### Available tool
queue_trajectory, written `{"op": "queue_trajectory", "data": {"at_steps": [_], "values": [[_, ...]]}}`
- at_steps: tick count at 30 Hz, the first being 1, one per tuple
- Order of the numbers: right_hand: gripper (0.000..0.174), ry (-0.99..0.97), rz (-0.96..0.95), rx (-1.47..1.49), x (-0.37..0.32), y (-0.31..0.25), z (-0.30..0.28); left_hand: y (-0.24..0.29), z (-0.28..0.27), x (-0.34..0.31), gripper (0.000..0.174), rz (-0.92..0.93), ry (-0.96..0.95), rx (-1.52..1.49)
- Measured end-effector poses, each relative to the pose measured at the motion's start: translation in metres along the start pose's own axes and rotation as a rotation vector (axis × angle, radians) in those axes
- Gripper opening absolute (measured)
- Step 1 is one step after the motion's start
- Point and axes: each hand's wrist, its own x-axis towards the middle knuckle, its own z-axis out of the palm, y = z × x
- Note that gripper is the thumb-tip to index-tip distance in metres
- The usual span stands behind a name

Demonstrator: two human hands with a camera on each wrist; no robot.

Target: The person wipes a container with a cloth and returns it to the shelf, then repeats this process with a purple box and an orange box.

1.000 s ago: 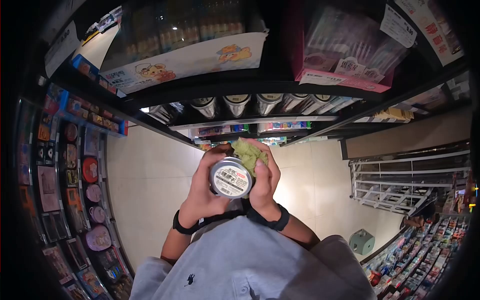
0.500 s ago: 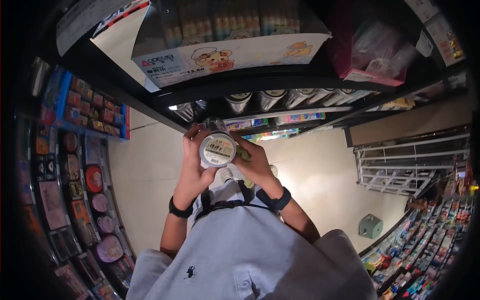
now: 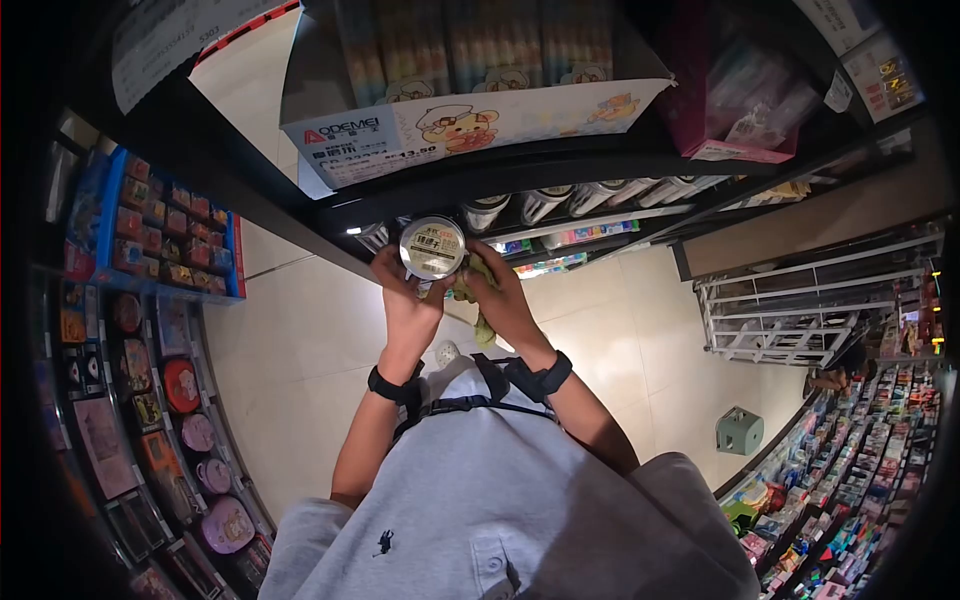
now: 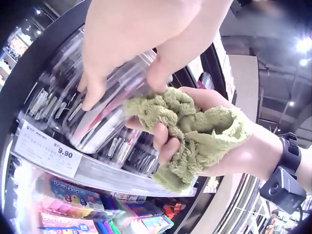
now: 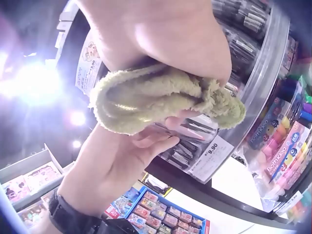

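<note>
My left hand (image 3: 408, 322) grips a clear cylindrical tub (image 4: 100, 119) by its side, with the round labelled lid (image 3: 432, 248) turned up toward the head camera. Long thin items show through the tub's wall. It is at the front of the shelf, beside a row of similar tubs (image 3: 545, 203). My right hand (image 3: 508, 308) holds a bunched fluffy green cloth (image 4: 195, 134) close to the tub's right side. Part of the cloth hangs below the fingers. In the right wrist view, the cloth covers much of the tub.
Above the tubs is a shelf with a printed cardboard display box (image 3: 500, 128) and a pink box (image 3: 735, 140). A price label (image 4: 48, 152) lines the shelf edge. At left stands a blue tray (image 3: 118, 235) of small packs. A white wire rack (image 3: 775, 315) and green stool (image 3: 740, 430) are at right.
Both hands have moved forward, away from the body, bringing the tub to the shelf front. The cloth, bunched beside the lid earlier, now hangs lower under the right hand.
</note>
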Motion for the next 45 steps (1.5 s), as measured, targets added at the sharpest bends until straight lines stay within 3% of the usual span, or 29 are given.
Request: {"op": "queue_trajectory", "data": {"at_steps": [7,11,14,19,25,27,28,31,36,39,41,43,45], "values": [[0.060,-0.090,-0.025,0.019,0.009,-0.005,0.007,-0.008,0.005,0.008,0.077,0.007,-0.001,0.098],[0.062,-0.134,-0.054,-0.028,0.019,0.002,0.008,-0.018,0.011,0.013,0.074,0.112,0.058,0.072],[0.063,-0.120,-0.163,-0.160,0.027,0.002,0.006,-0.028,0.015,0.016,0.073,0.109,0.065,0.105],[0.061,-0.220,-0.066,-0.145,0.031,-0.006,-0.004,-0.025,0.020,0.020,0.075,0.079,0.097,0.185],[0.052,-0.321,0.193,-0.098,0.015,-0.022,-0.044,-0.003,0.043,-0.003,0.069,0.062,0.366,0.170],[0.045,-0.277,0.113,-0.128,0.016,-0.018,-0.059,0.001,0.050,-0.008,0.064,0.148,0.381,0.418],[0.041,-0.252,0.160,-0.091,0.016,-0.020,-0.069,0.003,0.054,-0.007,0.067,0.227,0.338,0.455],[0.034,-0.222,0.191,-0.067,0.016,-0.016,-0.091,0.023,0.073,0.000,0.071,0.149,0.180,0.374],[0.036,-0.246,0.137,-0.077,0.020,-0.016,-0.106,0.026,0.094,0.010,0.067,0.174,0.143,0.575],[0.039,-0.236,0.119,-0.056,0.022,-0.011,-0.112,0.026,0.102,0.001,0.062,0.090,0.115,0.587],[0.042,-0.233,0.091,-0.046,0.022,-0.007,-0.113,0.015,0.101,-0.005,0.060,0.306,0.207,0.735],[0.049,-0.136,-0.011,0.112,0.024,-0.005,-0.106,0.007,0.101,-0.011,0.061,0.315,0.195,0.722],[0.051,-0.163,-0.039,0.084,0.023,-0.008,-0.106,0.002,0.102,-0.015,0.061,0.195,0.209,0.477]]}}
